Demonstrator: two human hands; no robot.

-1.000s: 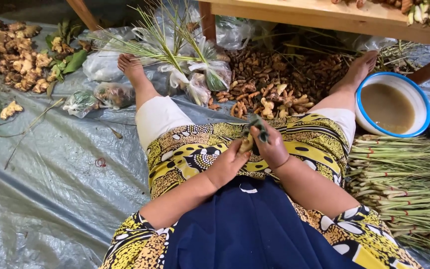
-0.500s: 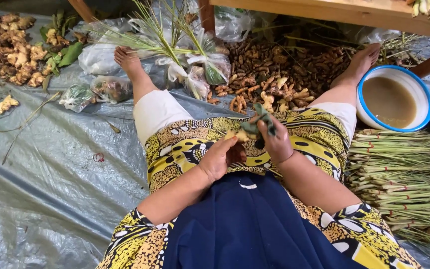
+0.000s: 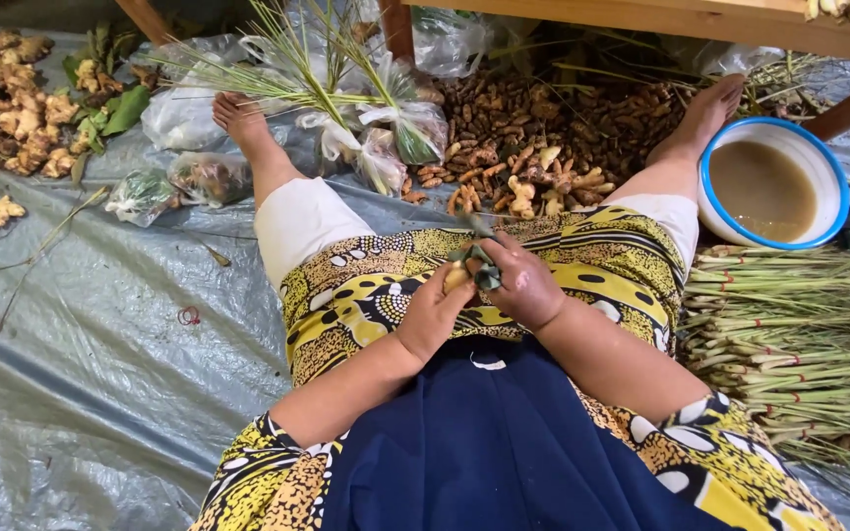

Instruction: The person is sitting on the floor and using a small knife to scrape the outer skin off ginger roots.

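Both hands meet over the lap at the middle of the head view: the left hand (image 3: 432, 313) is curled shut around a small pale root piece (image 3: 456, 278), thumb and fingers pinching it so its tip sticks up toward twelve o'clock, while the right hand (image 3: 523, 285) closes over a dark green scrap (image 3: 482, 265), cloth or scrubber, I cannot tell which, pressed against that root. Held this way, close to the body and above the patterned skirt (image 3: 346, 295), the piece seems steadied by one hand so the other can work its surface. Both forearms come in from six o'clock, elbows wide, wrists bent inward, knuckles of the right hand turned up. At twelve o'clock from the hands, between the outstretched legs, lies a heap of brown roots (image 3: 543, 128), within easy reach. At two o'clock stands a blue-rimmed basin (image 3: 828, 162) of murky water, just beside the right foot. At three to four o'clock lie bundled lemongrass stalks (image 3: 799, 344). At ten o'clock sit clear plastic bags (image 3: 189, 177) and, farther off, a ginger pile (image 3: 12, 108), all on a grey tarpaulin (image 3: 81, 393) spread over the floor.
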